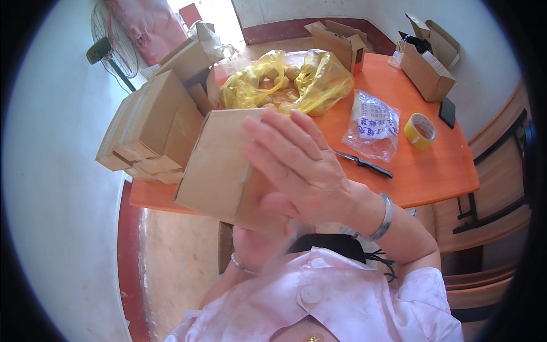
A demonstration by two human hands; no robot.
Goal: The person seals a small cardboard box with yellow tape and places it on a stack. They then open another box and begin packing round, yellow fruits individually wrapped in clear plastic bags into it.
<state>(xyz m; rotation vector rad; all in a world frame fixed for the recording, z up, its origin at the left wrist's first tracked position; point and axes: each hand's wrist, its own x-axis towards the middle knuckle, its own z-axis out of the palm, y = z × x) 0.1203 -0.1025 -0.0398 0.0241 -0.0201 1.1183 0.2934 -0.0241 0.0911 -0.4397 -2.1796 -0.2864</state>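
Observation:
A closed cardboard box (220, 164) is held tilted above the table's near edge. My left hand (263, 246), blurred and partly hidden, is under the box's near end, and how its fingers grip cannot be made out. My right hand (299, 171) lies against the side of the box with its fingers stretched out flat. Just beyond the box, a yellow plastic bag (329, 87) stands open with round, potato-like produce (280, 96) inside. To the right of my right hand lie a folding knife (374, 167), its blade out, and a clear plastic bag (374, 124) bearing writing.
Cardboard boxes (149, 124) are stacked on the orange table (444, 175) at the left. Open cartons stand at the back (342, 42) and the back right (427, 75). A yellow tape roll (420, 131) and a black phone (447, 112) lie at the right. Behind is a fan (113, 47).

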